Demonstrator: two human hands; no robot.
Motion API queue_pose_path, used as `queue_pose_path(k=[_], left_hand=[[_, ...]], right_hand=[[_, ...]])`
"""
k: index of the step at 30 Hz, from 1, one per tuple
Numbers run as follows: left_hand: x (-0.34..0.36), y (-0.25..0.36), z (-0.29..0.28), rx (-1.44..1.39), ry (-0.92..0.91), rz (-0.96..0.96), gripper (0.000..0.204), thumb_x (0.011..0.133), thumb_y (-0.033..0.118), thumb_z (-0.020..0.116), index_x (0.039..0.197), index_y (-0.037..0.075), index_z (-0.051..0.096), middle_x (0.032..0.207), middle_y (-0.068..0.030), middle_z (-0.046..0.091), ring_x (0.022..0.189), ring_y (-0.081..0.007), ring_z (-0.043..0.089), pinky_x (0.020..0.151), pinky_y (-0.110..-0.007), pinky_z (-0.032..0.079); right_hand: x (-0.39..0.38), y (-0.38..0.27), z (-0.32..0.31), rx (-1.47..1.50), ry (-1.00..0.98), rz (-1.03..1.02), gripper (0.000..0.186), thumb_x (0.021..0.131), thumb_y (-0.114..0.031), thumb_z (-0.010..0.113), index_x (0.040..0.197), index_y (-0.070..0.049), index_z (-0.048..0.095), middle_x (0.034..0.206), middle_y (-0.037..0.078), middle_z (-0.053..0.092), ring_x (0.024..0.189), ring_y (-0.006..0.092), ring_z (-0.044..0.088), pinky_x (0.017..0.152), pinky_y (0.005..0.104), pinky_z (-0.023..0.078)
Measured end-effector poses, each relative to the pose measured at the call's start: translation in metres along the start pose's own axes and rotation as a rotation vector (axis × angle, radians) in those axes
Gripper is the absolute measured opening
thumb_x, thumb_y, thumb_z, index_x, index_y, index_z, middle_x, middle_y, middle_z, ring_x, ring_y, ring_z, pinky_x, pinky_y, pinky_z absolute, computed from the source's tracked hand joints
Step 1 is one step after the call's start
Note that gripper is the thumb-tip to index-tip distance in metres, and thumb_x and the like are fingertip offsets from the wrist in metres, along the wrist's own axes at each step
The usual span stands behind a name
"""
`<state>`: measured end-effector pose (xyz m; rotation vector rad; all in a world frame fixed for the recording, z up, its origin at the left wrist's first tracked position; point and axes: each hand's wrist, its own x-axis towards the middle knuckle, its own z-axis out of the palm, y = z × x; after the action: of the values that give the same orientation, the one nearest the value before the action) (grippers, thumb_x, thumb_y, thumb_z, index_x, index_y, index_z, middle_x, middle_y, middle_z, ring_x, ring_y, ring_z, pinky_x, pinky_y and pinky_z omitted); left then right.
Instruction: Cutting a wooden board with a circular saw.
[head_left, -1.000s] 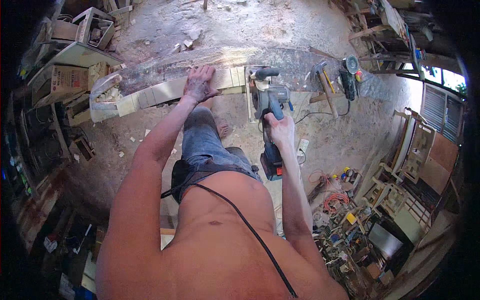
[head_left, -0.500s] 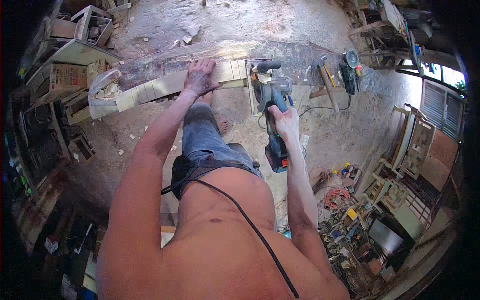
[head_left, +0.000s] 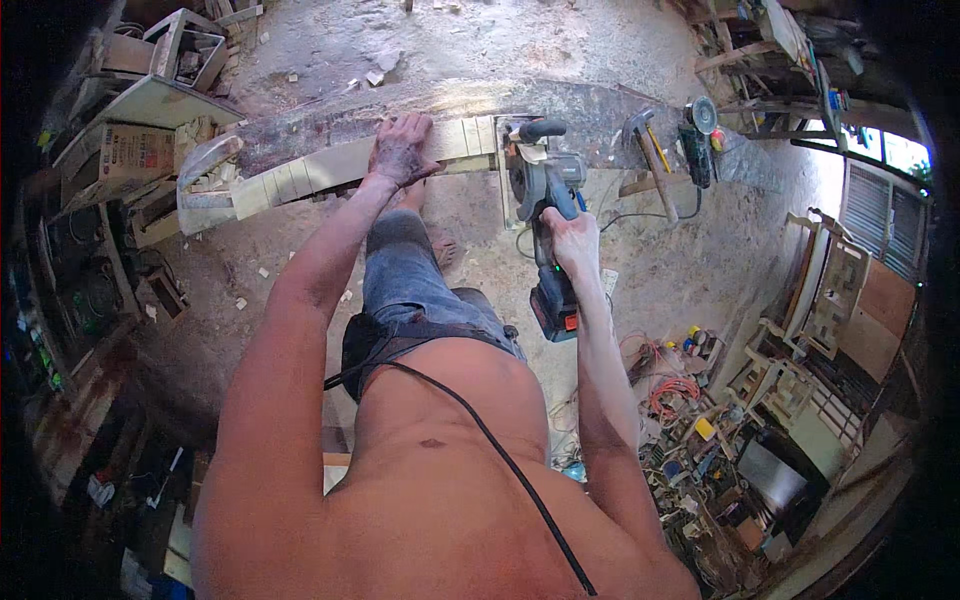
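Note:
A cordless circular saw (head_left: 560,180) sits at the right end of a pale wooden board (head_left: 320,170), its base plate against the board. My right hand (head_left: 572,238) is closed around the saw's rear handle, above the battery pack (head_left: 553,310). Several crosswise lines mark the board, which lies along a dark, worn bench plank (head_left: 330,130). My left hand (head_left: 403,150) grips the board left of the saw, fingers over its far side and thumb toward the near edge. The saw's body hides the board's right end and the blade's contact.
To the saw's right, a hammer (head_left: 652,165) and an angle grinder (head_left: 699,140) with its cord lie on the plank. Wood scraps in a clear bag (head_left: 212,175) sit at its left end. A cardboard box (head_left: 135,152) stands at left; tools and clutter (head_left: 700,450) cover the lower right.
The saw and my right hand have shifted very slightly to the right. My left hand stays in place on the board.

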<state>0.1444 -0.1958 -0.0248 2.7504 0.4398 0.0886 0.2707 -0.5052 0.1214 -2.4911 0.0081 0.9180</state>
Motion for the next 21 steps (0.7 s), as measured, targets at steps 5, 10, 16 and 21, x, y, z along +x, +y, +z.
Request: queue_pose_path(k=[5,10,16,21], left_hand=[[0.001,0.000,0.002,-0.005,0.004,0.004,0.082,0.068,0.057,0.094,0.127,0.009,0.062,0.123,-0.0099,0.067,0.123,-0.0302,0.064,0.103,-0.049,0.049],[0.001,-0.002,0.001,-0.022,0.005,0.013,0.084,0.066,0.056,0.095,0.127,0.009,0.062,0.123,-0.0100,0.068,0.123,-0.0308,0.065,0.102,-0.049,0.049],[0.002,-0.001,0.003,-0.062,0.005,0.004,0.083,0.066,0.054,0.095,0.127,0.009,0.062,0.122,-0.0104,0.068,0.122,-0.0302,0.065,0.102,-0.048,0.048],[0.001,-0.003,0.003,-0.061,-0.004,0.007,0.081,0.067,0.054,0.094,0.127,0.009,0.063,0.122,-0.0105,0.068,0.121,-0.0298,0.065,0.101,-0.047,0.048]], right_hand=[[0.006,-0.006,0.004,-0.010,0.013,-0.033,0.054,0.084,-0.044,0.073,0.091,0.010,0.076,0.081,0.036,0.071,0.086,0.0473,0.077,0.079,0.0518,0.057],[0.005,-0.016,0.004,-0.044,0.016,-0.041,0.054,0.084,-0.043,0.072,0.091,0.010,0.076,0.083,0.037,0.071,0.088,0.0489,0.076,0.080,0.0526,0.057],[0.007,-0.021,0.005,-0.018,0.017,-0.058,0.056,0.084,-0.045,0.071,0.086,0.011,0.074,0.077,0.036,0.068,0.080,0.0499,0.075,0.075,0.0528,0.056],[0.015,-0.031,0.002,-0.064,0.003,-0.063,0.060,0.086,-0.048,0.070,0.084,0.012,0.072,0.074,0.035,0.068,0.077,0.0480,0.074,0.074,0.0525,0.055]])
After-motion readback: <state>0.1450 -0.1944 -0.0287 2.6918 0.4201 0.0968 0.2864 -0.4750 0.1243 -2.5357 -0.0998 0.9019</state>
